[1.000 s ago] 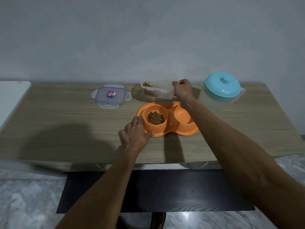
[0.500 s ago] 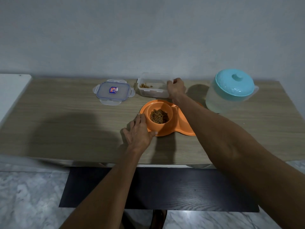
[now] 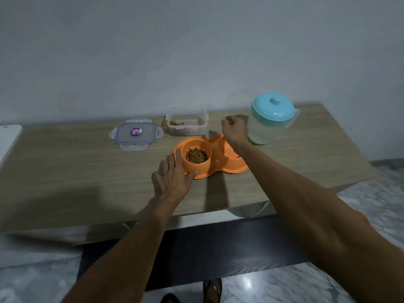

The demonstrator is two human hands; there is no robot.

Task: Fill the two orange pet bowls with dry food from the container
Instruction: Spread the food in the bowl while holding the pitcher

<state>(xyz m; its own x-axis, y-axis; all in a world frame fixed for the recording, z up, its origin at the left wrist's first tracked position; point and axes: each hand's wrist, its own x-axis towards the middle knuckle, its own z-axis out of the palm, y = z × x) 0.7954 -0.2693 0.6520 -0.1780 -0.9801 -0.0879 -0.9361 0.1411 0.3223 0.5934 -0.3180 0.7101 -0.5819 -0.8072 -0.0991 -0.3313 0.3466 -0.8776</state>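
Note:
The orange double pet bowl [image 3: 237,168] sits mid-table. Its left bowl [image 3: 196,166] holds brown dry food; my right forearm partly hides the right bowl [image 3: 224,146], so its contents cannot be seen. My left hand [image 3: 175,178] lies palm down, index finger and thumb cupping the left bowl's side. The clear container [image 3: 187,124] stands upright just behind the bowls, with a little food in one corner. My right hand [image 3: 235,129] hovers as a loose fist between the container and the pitcher, apart from the container.
The container's clear lid [image 3: 136,133] with a blue sticker lies flat to the left. A frosted pitcher with a teal lid [image 3: 273,110] stands right beside my right hand. The wooden table [image 3: 76,171] ends at a wall behind. A white surface [image 3: 8,138] adjoins at left.
My right hand set the container down upright behind the bowls, let go, and moved right toward the pitcher. My left hand stayed on the left bowl.

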